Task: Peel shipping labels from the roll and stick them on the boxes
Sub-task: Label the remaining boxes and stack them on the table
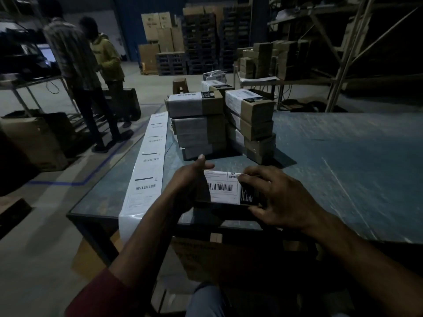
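1. Two stacks of labelled boxes (pixel 220 124) stand at 12 o'clock from my hands on the grey tabletop (pixel 343 168), the biggest thing I have in view. The stacks sit side by side, near each other, and each box carries a pale label wrapped over its top and side.
2. I see a long strip of shipping labels (pixel 148 170) lying flat along the tabletop's left edge, at about 10 o'clock from my hands. Its near end hangs over the front edge. Barcodes show on several labels along it.
3. I see a large cardboard carton (pixel 229 259) below the tabletop's front edge, at 6 o'clock, too dark to read.
4. The box (pixel 226 208) I am working on sits near the front edge, between my hands. It is dark, and its sides are hard to make out.
5. My right hand (pixel 278 200) lies over the box's right end, fingers spread and mostly straight, the fingertips touching the label's right edge, thumb at the near side.
6. My left hand (pixel 187 184) holds the box's left end, fingers curled round it and thumb raised along the far corner.
7. The white label (pixel 220 187) lies flat on the box's top, barcode facing up, between my two hands.
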Tool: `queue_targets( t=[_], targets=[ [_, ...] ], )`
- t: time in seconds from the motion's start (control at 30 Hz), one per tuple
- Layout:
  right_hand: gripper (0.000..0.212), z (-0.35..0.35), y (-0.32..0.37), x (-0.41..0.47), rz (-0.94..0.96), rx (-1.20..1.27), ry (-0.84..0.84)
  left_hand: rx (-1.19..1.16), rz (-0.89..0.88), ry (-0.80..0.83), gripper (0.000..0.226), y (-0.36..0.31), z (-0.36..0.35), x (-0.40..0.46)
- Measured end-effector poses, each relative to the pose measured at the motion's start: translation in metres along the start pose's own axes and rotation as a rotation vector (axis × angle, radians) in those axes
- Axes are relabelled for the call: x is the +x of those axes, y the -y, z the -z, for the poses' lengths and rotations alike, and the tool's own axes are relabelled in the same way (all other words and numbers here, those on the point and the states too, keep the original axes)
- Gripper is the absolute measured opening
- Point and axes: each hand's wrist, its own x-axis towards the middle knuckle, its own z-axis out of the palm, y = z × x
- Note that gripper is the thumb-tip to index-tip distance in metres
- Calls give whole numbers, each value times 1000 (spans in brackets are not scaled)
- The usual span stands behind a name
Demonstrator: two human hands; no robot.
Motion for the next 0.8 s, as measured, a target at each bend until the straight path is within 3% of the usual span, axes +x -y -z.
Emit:
queue_targets(
  t=[0.1,0.23,0.33,0.5,0.63,0.8],
  targets=[
    [76,-10,-10,23,-14,192,-61,25,5,-11,60,-17,11,6],
    [67,-28,-24,78,-99,280,-14,76,-270,-261,43,-15,19,21],
    [64,-50,-33,116,-196,288,51,-54,-351,-391,51,4,22,39],
    [77,-65,-46,152,-314,337,153,-225,-337,-358,43,36,18,58],
    [55,-78,-57,164,-352,311,115,-174,-347,-395,45,44,22,71],
    [31,-89,-49,159,-400,158,-77,-229,-339,-310,29,45,20,72]
  ],
)
